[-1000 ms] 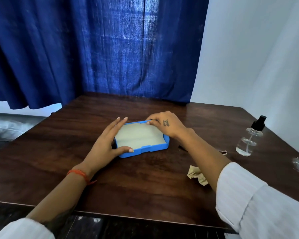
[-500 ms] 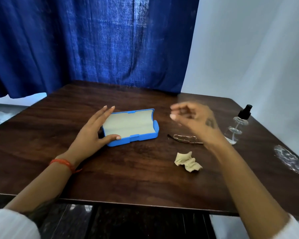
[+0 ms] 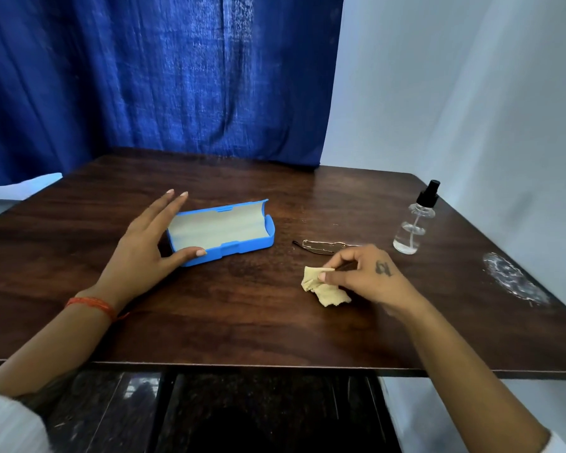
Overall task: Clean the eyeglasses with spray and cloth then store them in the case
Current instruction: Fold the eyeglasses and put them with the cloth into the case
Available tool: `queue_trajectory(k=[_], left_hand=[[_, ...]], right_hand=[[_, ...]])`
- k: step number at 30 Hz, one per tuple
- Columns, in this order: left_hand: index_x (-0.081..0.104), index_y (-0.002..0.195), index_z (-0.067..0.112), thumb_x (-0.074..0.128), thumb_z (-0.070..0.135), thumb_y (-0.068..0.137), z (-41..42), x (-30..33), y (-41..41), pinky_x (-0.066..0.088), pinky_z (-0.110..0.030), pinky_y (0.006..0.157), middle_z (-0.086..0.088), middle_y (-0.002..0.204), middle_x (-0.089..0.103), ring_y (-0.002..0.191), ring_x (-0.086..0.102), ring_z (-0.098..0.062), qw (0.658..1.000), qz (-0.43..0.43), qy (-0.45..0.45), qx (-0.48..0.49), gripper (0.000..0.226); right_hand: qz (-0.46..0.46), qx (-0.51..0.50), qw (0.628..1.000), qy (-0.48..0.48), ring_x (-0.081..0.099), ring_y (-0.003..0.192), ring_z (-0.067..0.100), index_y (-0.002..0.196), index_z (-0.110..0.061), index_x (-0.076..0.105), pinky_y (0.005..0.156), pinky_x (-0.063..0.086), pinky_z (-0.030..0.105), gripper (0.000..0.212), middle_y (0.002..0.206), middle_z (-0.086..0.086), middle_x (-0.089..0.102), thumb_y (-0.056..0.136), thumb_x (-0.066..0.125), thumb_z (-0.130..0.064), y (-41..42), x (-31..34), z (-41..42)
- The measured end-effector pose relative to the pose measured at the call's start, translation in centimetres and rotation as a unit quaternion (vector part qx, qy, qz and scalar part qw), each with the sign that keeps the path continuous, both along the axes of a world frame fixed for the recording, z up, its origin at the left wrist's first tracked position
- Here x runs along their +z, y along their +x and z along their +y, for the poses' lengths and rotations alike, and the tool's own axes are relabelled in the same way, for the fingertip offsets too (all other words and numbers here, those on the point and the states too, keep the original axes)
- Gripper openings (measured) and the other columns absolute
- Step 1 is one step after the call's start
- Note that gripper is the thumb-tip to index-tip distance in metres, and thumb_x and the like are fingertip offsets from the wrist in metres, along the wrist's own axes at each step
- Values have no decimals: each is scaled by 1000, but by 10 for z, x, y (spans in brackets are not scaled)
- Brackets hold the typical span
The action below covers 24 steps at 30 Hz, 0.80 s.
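A blue glasses case (image 3: 239, 248) lies open on the dark wooden table (image 3: 242, 322), its pale lining facing up with nothing inside. My left hand (image 3: 147, 253) rests against its left end, fingers straight and thumb along the front edge. Thin gold-rimmed eyeglasses (image 3: 324, 246) lie folded to the right of the case. Just in front of them a crumpled beige cloth (image 3: 321, 287) sits on the table, and my right hand (image 3: 363, 276) pinches its upper edge. A clear spray bottle (image 3: 412, 227) with a black nozzle stands upright at the far right.
A blue curtain (image 3: 160, 76) hangs behind the table and a white wall (image 3: 471, 93) stands to the right. A whitish smear (image 3: 513, 279) marks the table near its right edge. The table's front edge runs just below my forearms.
My right hand left the case's far edge, swung right over the eyeglasses, then came down and took hold of the cloth. My left hand stayed at the case.
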<state>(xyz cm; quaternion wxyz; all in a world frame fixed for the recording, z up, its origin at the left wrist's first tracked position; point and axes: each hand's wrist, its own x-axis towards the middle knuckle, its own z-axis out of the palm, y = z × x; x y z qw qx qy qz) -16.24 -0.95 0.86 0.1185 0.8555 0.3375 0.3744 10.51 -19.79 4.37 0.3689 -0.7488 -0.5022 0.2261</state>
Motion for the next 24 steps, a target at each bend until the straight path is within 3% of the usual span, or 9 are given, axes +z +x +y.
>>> queue_trajectory(k=[4, 6, 7, 9, 11, 13, 18, 21, 24], left_hand=[[49, 131, 11, 65, 46, 76, -10, 13, 6, 31, -38, 108, 2, 137, 43, 125, 43, -23, 979, -57, 192, 27, 67], [57, 122, 12, 64, 42, 79, -27, 18, 18, 39, -24, 98, 22, 125, 51, 108, 52, -11, 977, -114, 180, -11, 53], [58, 119, 17, 64, 42, 78, -41, 21, 26, 42, -18, 92, 30, 115, 56, 99, 57, -6, 982, -146, 104, -53, 49], [58, 116, 25, 67, 44, 74, -65, 23, 44, 47, -13, 82, 23, 102, 67, 88, 63, -2, 961, -187, -135, -152, 48], [58, 115, 26, 75, 38, 71, -81, 23, 57, 50, -16, 79, 10, 95, 73, 89, 66, -5, 889, -192, -352, -221, 48], [63, 108, 18, 76, 28, 69, -89, 23, 63, 53, -21, 79, -2, 93, 74, 89, 67, -11, 843, -186, -446, -238, 42], [67, 90, 5, 67, 6, 79, -92, 27, 60, 57, -24, 62, -8, 74, 71, 65, 68, -17, 840, -203, -471, -179, 11], [68, 90, 7, 65, 5, 82, -90, 31, 56, 54, -22, 57, -5, 68, 69, 61, 67, -15, 872, -132, -441, -168, 9], [69, 89, 10, 65, 6, 82, -88, 35, 52, 50, -18, 55, -4, 65, 69, 59, 66, -12, 894, -73, -412, -162, 9]], right_hand=[[206, -10, 978, 17, 60, 62, 9, 72, -10, 66, 52, 50, 18, 10, 68, 3, 69, 75, 74, -4, -7, 20, 3], [303, 5, 953, 29, 61, 55, 6, 74, -10, 63, 50, 52, 16, 11, 63, 1, 69, 77, 70, -3, -16, 27, 5], [343, 13, 938, 39, 62, 53, 5, 74, -9, 62, 51, 53, 16, 10, 63, 1, 69, 79, 68, -3, -20, 28, 7], [412, 25, 909, 60, 64, 53, 6, 76, -7, 61, 52, 54, 17, 9, 63, 2, 70, 81, 64, 0, -30, 28, 12], [479, 29, 873, 82, 66, 54, 8, 80, -5, 61, 53, 55, 18, 9, 64, 4, 70, 83, 60, 4, -41, 27, 18], [526, 21, 844, 101, 66, 54, 11, 85, -6, 59, 52, 56, 20, 15, 64, 6, 70, 84, 55, 9, -49, 22, 22], [516, 46, 851, 83, 68, 67, 15, 110, -8, 61, 61, 59, 25, 29, 79, 9, 71, 91, 45, 7, -54, 11, 23], [446, 58, 892, 44, 65, 73, 14, 114, -6, 59, 63, 57, 25, 37, 89, 8, 68, 79, 67, -17, -59, 6, 23], [352, 9, 935, 50, 65, 68, 9, 109, -8, 58, 54, 53, 19, 39, 85, 5, 67, 74, 75, -12, -66, 1, 29]])
